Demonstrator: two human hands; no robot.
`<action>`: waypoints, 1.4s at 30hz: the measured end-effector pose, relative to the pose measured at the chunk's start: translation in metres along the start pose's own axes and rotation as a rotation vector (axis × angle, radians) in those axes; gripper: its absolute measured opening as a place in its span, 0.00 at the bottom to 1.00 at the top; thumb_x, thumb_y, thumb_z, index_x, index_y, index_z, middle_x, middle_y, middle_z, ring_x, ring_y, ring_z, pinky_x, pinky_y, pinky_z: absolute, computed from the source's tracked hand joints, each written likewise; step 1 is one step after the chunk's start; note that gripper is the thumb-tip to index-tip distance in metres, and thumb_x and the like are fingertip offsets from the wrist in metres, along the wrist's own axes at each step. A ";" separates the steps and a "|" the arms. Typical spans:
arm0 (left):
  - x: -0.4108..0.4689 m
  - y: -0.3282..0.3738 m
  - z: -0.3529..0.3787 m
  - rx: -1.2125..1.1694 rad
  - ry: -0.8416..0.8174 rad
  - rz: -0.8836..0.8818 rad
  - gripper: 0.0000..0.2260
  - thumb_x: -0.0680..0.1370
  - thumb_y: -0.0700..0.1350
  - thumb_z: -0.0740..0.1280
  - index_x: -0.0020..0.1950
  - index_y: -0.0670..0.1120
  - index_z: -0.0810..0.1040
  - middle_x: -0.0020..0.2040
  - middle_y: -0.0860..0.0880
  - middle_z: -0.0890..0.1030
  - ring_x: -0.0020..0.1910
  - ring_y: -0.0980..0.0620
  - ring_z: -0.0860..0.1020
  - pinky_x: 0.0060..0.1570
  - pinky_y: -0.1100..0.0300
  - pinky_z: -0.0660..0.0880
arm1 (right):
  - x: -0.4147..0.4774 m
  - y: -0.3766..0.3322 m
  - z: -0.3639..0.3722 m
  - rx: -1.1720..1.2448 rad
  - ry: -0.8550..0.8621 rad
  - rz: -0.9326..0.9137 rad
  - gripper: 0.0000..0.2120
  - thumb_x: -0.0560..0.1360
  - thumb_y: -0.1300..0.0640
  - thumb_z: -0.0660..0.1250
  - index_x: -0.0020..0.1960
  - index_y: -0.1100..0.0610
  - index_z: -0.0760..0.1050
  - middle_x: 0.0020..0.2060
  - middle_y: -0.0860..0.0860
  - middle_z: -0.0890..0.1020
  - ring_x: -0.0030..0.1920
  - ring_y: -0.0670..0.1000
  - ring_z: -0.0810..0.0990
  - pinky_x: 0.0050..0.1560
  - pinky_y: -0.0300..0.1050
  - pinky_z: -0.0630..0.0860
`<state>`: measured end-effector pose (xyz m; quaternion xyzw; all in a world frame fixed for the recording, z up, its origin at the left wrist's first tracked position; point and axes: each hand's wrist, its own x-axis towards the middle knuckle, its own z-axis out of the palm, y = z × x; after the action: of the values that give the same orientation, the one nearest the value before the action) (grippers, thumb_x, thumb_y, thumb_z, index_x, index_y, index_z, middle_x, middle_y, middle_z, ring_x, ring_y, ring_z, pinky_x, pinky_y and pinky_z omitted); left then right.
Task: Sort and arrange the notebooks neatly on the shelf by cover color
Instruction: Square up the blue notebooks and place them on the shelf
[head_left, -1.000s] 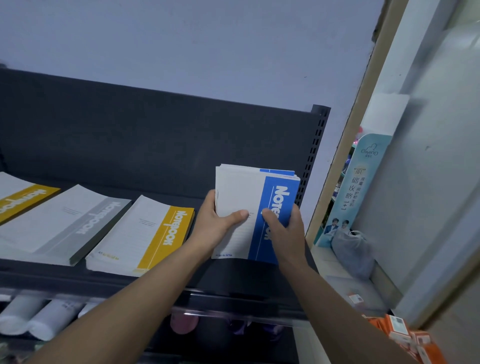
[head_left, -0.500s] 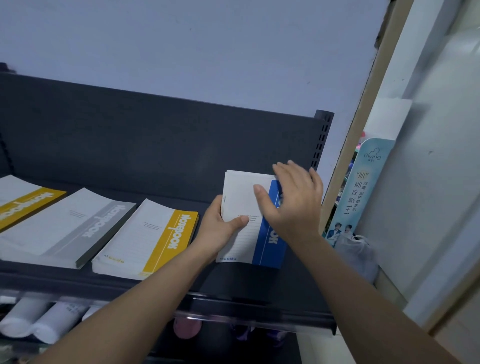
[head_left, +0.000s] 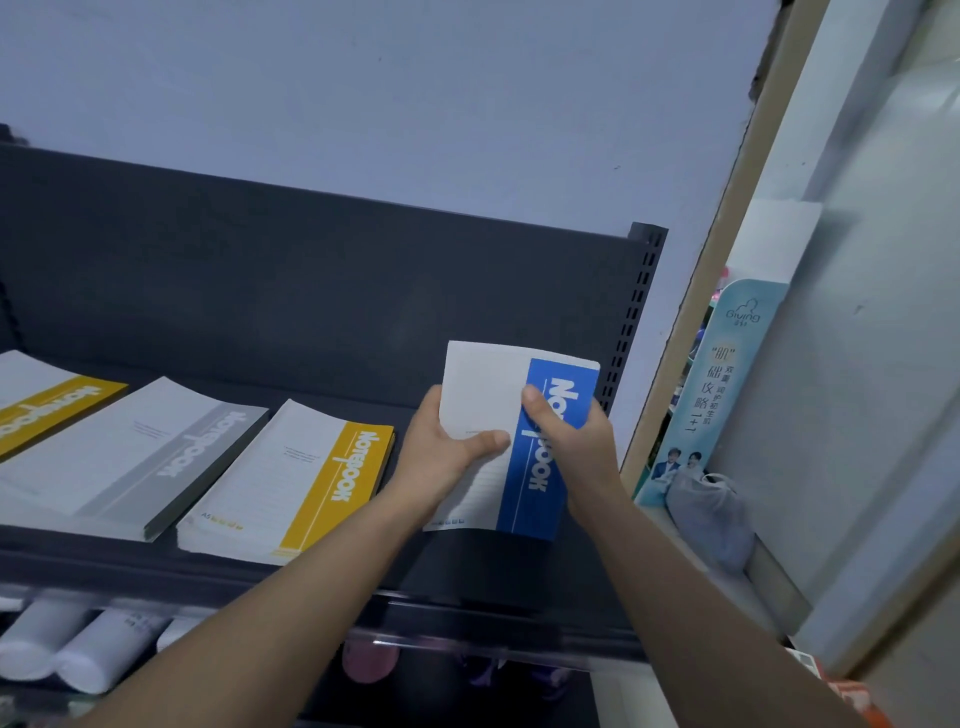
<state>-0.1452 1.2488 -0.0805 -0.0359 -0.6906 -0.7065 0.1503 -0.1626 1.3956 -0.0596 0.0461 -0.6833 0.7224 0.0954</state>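
My left hand (head_left: 441, 457) and right hand (head_left: 579, 447) both grip the blue notebooks (head_left: 530, 499), right of the yellow notebooks (head_left: 291, 483); I should square their edges and lay them parallel.

matt paper notebooks (head_left: 511, 441), seemingly metal shelf (head_left: 311, 291)

The shelf (head_left: 493, 571) is open above and bare behind the stacks up to its back panel (head_left: 311, 270). The perforated upright (head_left: 631, 332) hems the blue notebook stack (head_left: 535, 467) on the right; the left hand (head_left: 441, 457) fills the gap toward the yellow notebook stack (head_left: 291, 478).
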 end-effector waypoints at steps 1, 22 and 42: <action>0.001 0.002 0.001 0.001 0.008 0.012 0.26 0.69 0.38 0.77 0.64 0.47 0.71 0.57 0.52 0.80 0.56 0.55 0.78 0.50 0.60 0.77 | -0.002 0.001 0.001 -0.004 -0.003 -0.001 0.19 0.70 0.48 0.75 0.56 0.54 0.76 0.49 0.51 0.85 0.49 0.55 0.84 0.54 0.60 0.80; 0.013 -0.027 -0.014 0.109 -0.050 -0.136 0.21 0.68 0.34 0.76 0.58 0.46 0.77 0.53 0.53 0.83 0.54 0.52 0.80 0.55 0.58 0.76 | -0.016 0.038 0.000 -0.267 -0.036 -0.012 0.11 0.76 0.66 0.61 0.57 0.57 0.66 0.44 0.46 0.76 0.39 0.40 0.73 0.35 0.32 0.68; -0.002 -0.016 -0.033 0.860 -0.214 -0.338 0.27 0.71 0.54 0.74 0.64 0.46 0.70 0.59 0.52 0.78 0.52 0.53 0.76 0.45 0.60 0.74 | -0.011 0.040 -0.018 -0.914 -0.308 0.164 0.11 0.77 0.48 0.66 0.48 0.55 0.69 0.46 0.47 0.74 0.47 0.48 0.75 0.37 0.39 0.69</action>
<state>-0.1423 1.2162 -0.0982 0.0696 -0.9282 -0.3635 -0.0376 -0.1585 1.4108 -0.1024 0.0519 -0.9381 0.3384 -0.0534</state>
